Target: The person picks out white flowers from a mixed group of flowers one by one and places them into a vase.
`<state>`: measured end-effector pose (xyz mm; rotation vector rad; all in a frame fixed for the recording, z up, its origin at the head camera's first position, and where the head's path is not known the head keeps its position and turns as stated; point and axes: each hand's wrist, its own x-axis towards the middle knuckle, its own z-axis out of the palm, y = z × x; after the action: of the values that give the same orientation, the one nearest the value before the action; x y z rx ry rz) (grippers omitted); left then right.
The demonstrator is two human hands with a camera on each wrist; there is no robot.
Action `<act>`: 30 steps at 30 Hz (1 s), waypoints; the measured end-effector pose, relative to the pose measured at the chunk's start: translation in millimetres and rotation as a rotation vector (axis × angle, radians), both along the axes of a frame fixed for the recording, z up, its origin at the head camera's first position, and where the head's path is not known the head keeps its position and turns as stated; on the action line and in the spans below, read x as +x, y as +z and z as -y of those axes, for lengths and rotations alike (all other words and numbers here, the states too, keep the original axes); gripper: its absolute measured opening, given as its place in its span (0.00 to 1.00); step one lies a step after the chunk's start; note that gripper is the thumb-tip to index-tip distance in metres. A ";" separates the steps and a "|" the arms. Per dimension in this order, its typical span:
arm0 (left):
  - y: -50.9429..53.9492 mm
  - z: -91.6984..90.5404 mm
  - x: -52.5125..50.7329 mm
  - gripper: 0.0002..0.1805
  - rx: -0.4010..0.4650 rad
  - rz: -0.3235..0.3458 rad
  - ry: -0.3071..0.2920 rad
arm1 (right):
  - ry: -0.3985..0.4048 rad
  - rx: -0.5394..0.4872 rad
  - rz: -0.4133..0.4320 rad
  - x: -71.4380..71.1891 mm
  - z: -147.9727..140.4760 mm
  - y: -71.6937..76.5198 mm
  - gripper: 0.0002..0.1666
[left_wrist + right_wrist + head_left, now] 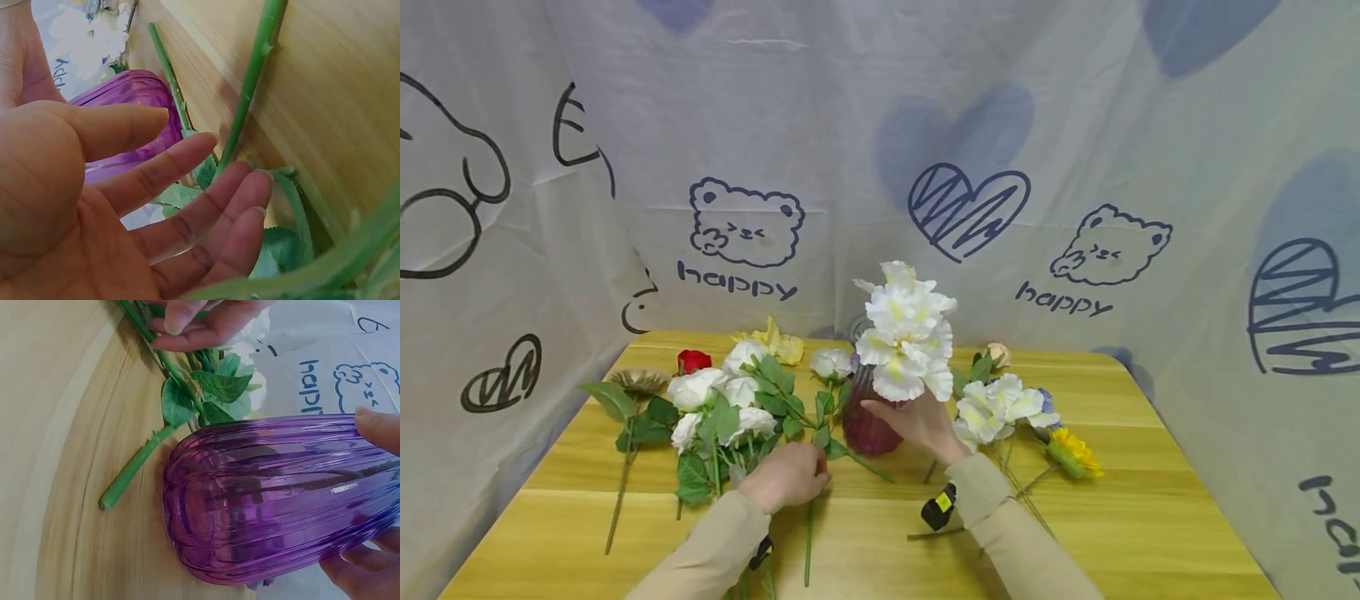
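Note:
A ribbed purple glass vase [868, 425] stands upright on the table, with large white ruffled flowers [904, 333] above its mouth. My right hand [921, 421] holds the vase by its upper part; in the right wrist view the thumb lies on one side of the purple glass [269, 500] and the fingers on the other. Left of the vase, my left hand [790, 477] is low over the flower stems. In the left wrist view that hand [137, 206] has loosely extended fingers beside a green stem [250, 81], with nothing gripped.
White roses [722, 392], a red rose [693, 361] and a brownish flower [640, 382] lie on the left of the wooden table [1120, 517]. Yellow petals [778, 342] show behind. On the right are a white flower [1003, 407] and a sunflower [1073, 454]. A printed cloth [820, 150] hangs around.

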<state>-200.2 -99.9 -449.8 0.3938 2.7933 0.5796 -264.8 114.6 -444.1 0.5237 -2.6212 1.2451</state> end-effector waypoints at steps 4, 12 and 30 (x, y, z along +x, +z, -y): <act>-0.8 -0.4 0.1 0.08 0.007 0.019 0.001 | -0.016 -0.002 0.003 -1.0 -6.8 0.2 0.50; 0.2 -3.8 2.6 0.09 0.021 0.047 -0.001 | -0.063 -0.074 0.125 -1.5 -21.6 0.4 0.52; -13.3 -3.5 1.0 0.12 0.018 0.007 -0.001 | -0.012 -0.002 -0.061 -4.5 -30.6 -7.7 0.42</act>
<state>-199.2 -96.4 -463.1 0.3956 2.7832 0.6055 -269.3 145.2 -451.9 0.5362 -2.5682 1.2089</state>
